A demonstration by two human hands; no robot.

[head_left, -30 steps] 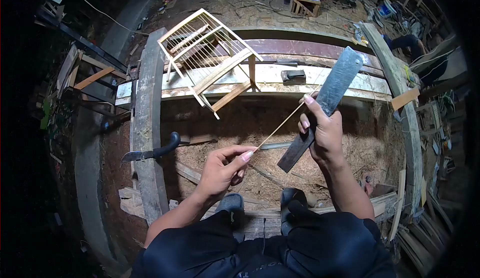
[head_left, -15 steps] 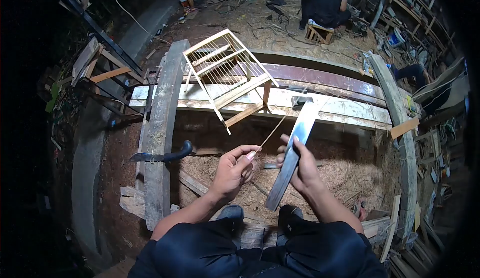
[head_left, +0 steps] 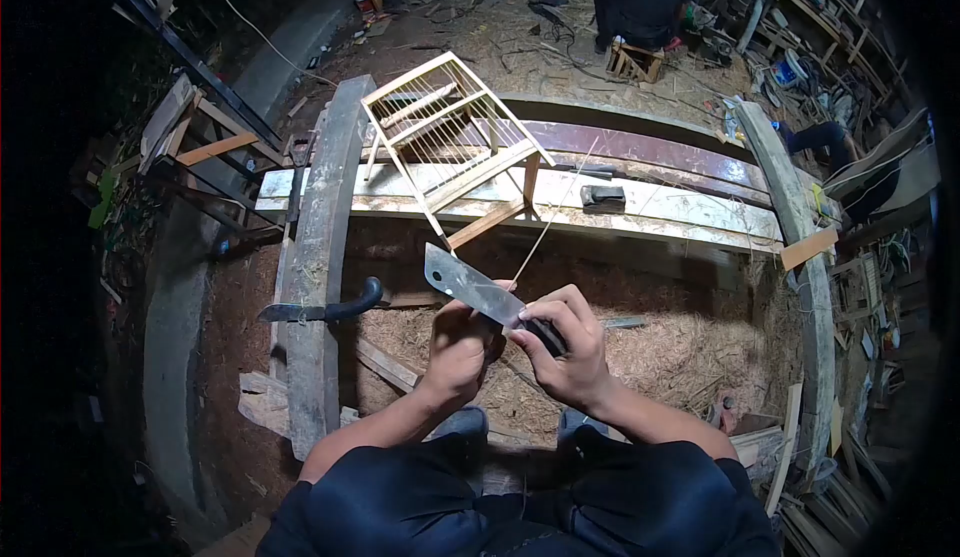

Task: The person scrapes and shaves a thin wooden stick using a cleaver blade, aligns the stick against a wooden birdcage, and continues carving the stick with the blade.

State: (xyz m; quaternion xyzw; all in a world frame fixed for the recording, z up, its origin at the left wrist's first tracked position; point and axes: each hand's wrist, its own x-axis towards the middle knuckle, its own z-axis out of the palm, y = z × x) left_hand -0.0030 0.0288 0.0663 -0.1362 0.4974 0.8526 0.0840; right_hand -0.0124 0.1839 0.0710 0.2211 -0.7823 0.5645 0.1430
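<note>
My right hand [head_left: 572, 349] is closed around the dark handle of a cleaver-like knife [head_left: 470, 285]. Its broad grey blade has a round hole near the end and points up to the left, passing in front of my left hand [head_left: 458, 357]. The left fingers, partly hidden by the blade, are closed on a thin wooden stick [head_left: 548, 225] that slants up and away to the right. Whether the edge touches the stick I cannot tell. Beyond my hands, a wooden frame with thin bars [head_left: 438, 137], like part of a birdcage, leans on the bench [head_left: 690, 215].
A dark-handled curved knife [head_left: 325, 311] lies across the left beam [head_left: 322, 227]. On the bench sits a small dark metal block [head_left: 603, 198]. Shavings [head_left: 670, 357] cover the ground. A person [head_left: 645, 2] sits on a wooden stool [head_left: 634, 61] at the back.
The knife has swung from pointing away on the right to lying across my left hand. My right hand moved left and changed its grip. The stick stays in my left hand.
</note>
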